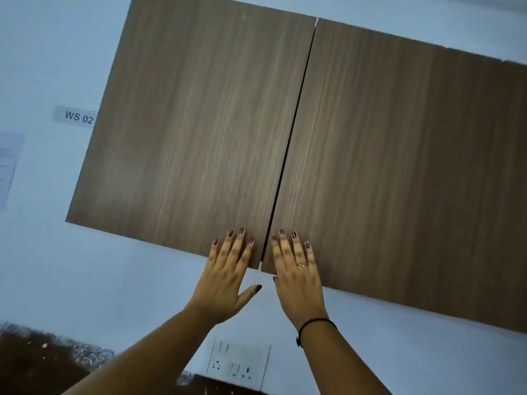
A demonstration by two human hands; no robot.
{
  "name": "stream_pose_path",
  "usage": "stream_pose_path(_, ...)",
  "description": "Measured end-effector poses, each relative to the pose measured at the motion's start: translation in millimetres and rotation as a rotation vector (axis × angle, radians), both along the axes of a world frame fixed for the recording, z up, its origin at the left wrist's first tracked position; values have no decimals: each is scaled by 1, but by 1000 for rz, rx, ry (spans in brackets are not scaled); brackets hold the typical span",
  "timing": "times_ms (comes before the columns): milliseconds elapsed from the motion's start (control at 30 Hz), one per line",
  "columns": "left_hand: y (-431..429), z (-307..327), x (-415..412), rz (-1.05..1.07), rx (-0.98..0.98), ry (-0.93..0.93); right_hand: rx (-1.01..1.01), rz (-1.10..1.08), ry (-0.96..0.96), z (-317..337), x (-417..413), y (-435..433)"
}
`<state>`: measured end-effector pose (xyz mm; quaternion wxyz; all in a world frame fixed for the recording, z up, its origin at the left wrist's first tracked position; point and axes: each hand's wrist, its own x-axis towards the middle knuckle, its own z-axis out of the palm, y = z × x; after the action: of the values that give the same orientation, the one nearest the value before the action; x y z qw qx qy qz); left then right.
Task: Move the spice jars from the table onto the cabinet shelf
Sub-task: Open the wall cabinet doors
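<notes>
Both hands are raised to the lower centre of the frame and laid flat on a wall cabinet with two wood-grain doors. The left hand (228, 269) rests with its fingers spread on the bottom inner corner of the left door (194, 124), thumb hanging below the door's lower edge; the right hand (298, 269), wearing a ring, with a black band on the wrist, lies the same way on the bottom inner corner of the right door (399, 166). Neither hand grips anything: the fingers are stretched out and apart, palms toward the wood. They sit either side of the dark seam (293, 132) that runs up the middle of the frame, probably because no handles show on these doors, so the inner corners by the seam are the natural place to press or pull them. Whether the doors are being pressed closed or are about to be opened cannot be told; they look nearly flush, with a thin gap. The spice jars are not in view, nor is the shelf, which would lie behind the doors. A switch-and-socket plate (239, 363) sits on the pale wall at bottom centre, and a label reading "WS 02" (77, 117) is at the left edge.
</notes>
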<state>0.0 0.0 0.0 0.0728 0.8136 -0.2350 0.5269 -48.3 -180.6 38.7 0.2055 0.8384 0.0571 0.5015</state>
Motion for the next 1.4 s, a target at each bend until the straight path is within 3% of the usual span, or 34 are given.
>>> stream_pose_path(100,-3,-1,4,-14,-125,12,-44,55,22,9,2,3)
stream_pose_path(267,-9,-3,11,-114,-170,-3,-257,51,40,21,7,-1)
stream_pose_path(467,-28,3,-18,-434,-327,5,-372,49,41,26,-6,-1)
stream_pose_path(667,-61,15,-55,-1096,-858,431,-416,153,140,45,-44,-1)
stream_pose_path(733,-65,21,-63,-1197,-975,530,-448,191,221,57,-60,1)
stream_pose_path(867,-54,23,-65,-1190,-1025,594,-502,217,299,84,-85,13)
stream_pose_path(1100,-47,21,-107,-1271,-1040,657,-692,60,203,111,-97,37)
stream_pose_path(1400,-66,12,-187,-1253,-1010,488,-759,228,46,108,-162,14)
